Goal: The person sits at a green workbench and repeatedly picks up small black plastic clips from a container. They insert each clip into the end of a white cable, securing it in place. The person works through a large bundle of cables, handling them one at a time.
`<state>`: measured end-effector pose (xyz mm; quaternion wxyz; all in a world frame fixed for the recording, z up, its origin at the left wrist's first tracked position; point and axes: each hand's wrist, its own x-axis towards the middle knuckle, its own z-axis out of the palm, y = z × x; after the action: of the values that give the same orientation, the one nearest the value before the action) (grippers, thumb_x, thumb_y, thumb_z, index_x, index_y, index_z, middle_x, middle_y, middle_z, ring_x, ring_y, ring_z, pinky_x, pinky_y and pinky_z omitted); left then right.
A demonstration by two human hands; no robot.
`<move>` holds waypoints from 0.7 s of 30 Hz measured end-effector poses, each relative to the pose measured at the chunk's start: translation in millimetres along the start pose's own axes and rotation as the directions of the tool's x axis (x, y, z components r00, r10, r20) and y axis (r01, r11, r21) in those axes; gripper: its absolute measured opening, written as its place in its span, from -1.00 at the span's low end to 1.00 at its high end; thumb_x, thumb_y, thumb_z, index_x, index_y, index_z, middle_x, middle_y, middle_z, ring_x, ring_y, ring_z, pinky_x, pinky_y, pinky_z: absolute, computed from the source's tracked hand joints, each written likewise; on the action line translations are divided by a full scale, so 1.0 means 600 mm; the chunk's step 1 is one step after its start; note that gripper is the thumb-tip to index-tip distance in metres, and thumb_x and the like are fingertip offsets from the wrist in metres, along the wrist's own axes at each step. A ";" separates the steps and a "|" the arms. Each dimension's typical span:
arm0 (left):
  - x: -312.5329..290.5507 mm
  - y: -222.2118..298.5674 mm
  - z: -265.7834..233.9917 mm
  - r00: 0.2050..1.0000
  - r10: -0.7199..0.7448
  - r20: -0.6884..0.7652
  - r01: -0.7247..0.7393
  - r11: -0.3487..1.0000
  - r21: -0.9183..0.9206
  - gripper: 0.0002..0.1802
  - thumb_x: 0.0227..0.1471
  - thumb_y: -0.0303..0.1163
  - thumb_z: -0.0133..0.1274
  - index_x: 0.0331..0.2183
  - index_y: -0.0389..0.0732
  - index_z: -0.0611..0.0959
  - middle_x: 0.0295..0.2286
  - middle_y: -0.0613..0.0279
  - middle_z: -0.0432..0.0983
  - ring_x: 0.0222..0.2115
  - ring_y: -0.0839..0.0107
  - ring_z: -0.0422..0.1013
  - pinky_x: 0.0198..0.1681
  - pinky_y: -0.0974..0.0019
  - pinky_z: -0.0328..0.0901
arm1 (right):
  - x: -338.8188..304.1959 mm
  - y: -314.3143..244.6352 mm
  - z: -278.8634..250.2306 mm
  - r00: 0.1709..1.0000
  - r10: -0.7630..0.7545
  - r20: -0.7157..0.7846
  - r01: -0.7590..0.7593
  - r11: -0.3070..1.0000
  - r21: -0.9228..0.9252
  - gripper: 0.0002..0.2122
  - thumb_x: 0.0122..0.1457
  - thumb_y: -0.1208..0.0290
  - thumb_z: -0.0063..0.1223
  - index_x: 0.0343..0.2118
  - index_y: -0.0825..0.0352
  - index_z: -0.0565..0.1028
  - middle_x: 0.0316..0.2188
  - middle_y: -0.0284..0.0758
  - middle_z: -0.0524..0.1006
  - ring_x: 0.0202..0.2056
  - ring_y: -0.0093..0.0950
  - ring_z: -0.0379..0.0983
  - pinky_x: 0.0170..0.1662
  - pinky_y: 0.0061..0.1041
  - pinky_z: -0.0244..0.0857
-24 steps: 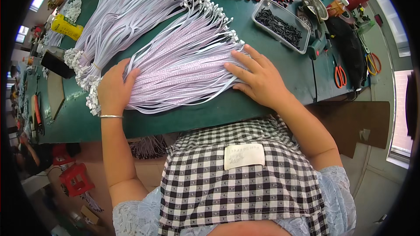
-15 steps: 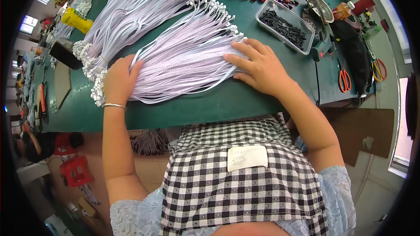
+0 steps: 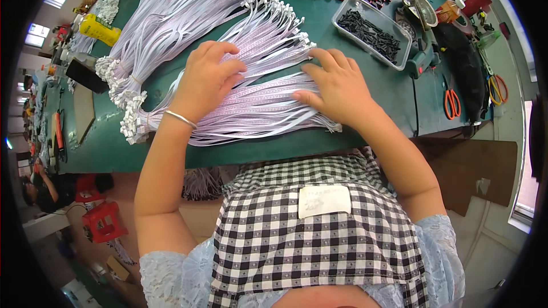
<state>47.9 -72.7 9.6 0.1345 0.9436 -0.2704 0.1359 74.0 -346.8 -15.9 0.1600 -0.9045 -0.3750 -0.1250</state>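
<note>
Two lots on this green table (image 3: 394, 94): a near bundle of flat white ribbon cables (image 3: 257, 105), right in front of the person, and a far bundle (image 3: 177, 11) just beyond it. Progress-wise I'd call it partway. The near bundle's white connectors (image 3: 134, 117) are bunched at the left end, so that side looks sorted, and the far bundle has what looks like a band round its left end. What's left, I reckon, is the near one's right side: it's split into two loose sections with green showing between, and the tips don't line up. Neither hand is clamped on anything that I can see. The left hand (image 3: 201, 82) is over the strands, fingers bent and spread; the right hand (image 3: 342, 82) is at the right end, thumb and fingers well apart. Can't tell how hard either one presses.
</note>
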 end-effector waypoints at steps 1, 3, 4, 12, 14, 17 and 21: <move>-0.003 -0.005 0.003 1.000 -0.012 0.017 0.012 1.000 -0.025 -0.81 -0.17 -0.50 0.16 -0.38 -0.10 0.65 -0.18 0.23 0.42 -0.10 0.18 0.29 -0.02 0.19 0.18 | -0.008 0.002 -0.002 0.999 -0.011 0.031 0.010 0.999 0.040 -0.48 0.02 -0.12 0.03 -0.20 0.31 0.51 -0.10 -0.29 0.45 -0.06 -0.31 0.31 -0.01 -0.32 0.14; -0.011 -0.020 0.004 0.998 -0.031 0.049 0.035 0.997 -0.073 -0.81 -0.16 -0.51 0.16 -0.37 -0.10 0.65 -0.17 0.24 0.42 -0.09 0.18 0.28 0.00 0.20 0.17 | -0.025 0.000 -0.011 0.993 -0.027 0.112 0.010 0.989 0.148 -0.49 0.03 -0.12 0.01 -0.23 0.31 0.52 -0.10 -0.29 0.44 -0.05 -0.31 0.31 -0.01 -0.31 0.14; -0.013 -0.027 0.005 0.997 -0.051 0.060 0.057 0.994 -0.095 -0.81 -0.15 -0.50 0.15 -0.36 -0.10 0.65 -0.16 0.24 0.42 -0.08 0.18 0.27 0.00 0.20 0.16 | -0.035 -0.004 -0.020 0.986 -0.030 0.164 -0.007 0.977 0.215 -0.50 0.04 -0.12 0.01 -0.25 0.31 0.52 -0.10 -0.30 0.44 -0.05 -0.31 0.30 -0.02 -0.31 0.14; -0.012 -0.039 -0.008 0.991 -0.080 0.103 0.085 0.995 -0.048 -0.81 -0.14 -0.49 0.15 -0.35 -0.09 0.65 -0.16 0.23 0.42 -0.09 0.17 0.29 -0.01 0.20 0.18 | 0.000 0.020 0.000 0.998 0.059 0.037 -0.064 0.989 0.137 -0.49 0.08 -0.01 0.01 -0.04 0.31 0.42 0.01 -0.23 0.35 0.09 -0.21 0.20 0.10 -0.21 0.05; -0.014 -0.044 -0.004 0.991 -0.091 0.094 0.098 0.992 -0.074 -0.79 -0.15 -0.50 0.16 -0.35 -0.10 0.64 -0.16 0.22 0.42 -0.09 0.16 0.31 -0.03 0.19 0.20 | -0.008 0.025 0.001 0.994 0.061 0.093 -0.076 0.983 0.165 -0.50 0.09 0.00 0.00 -0.04 0.31 0.41 0.00 -0.23 0.35 0.10 -0.21 0.19 0.13 -0.18 0.03; -0.019 -0.048 -0.001 0.993 -0.092 0.080 0.101 0.989 -0.104 -0.77 -0.18 -0.51 0.16 -0.34 -0.11 0.64 -0.16 0.21 0.42 -0.10 0.15 0.31 -0.05 0.18 0.23 | -0.033 0.012 -0.004 0.984 0.064 0.167 -0.100 0.970 0.219 -0.51 0.10 0.00 -0.01 -0.04 0.31 0.41 -0.03 -0.23 0.36 0.10 -0.20 0.19 0.16 -0.11 -0.01; -0.020 -0.048 0.000 0.993 -0.084 0.084 0.092 0.991 -0.098 -0.74 -0.19 -0.51 0.16 -0.32 -0.12 0.63 -0.14 0.21 0.41 -0.09 0.13 0.31 -0.03 0.17 0.23 | -0.034 -0.004 0.002 0.985 0.117 0.129 -0.152 0.937 0.315 -0.52 0.07 0.02 0.04 -0.08 0.31 0.42 -0.08 -0.24 0.38 0.10 -0.18 0.20 0.20 -0.04 -0.07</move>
<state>53.7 -43.4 0.6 0.1776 0.9511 -0.2403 0.0783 58.6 -357.6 -23.7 0.2938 -0.8950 -0.3357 -0.0016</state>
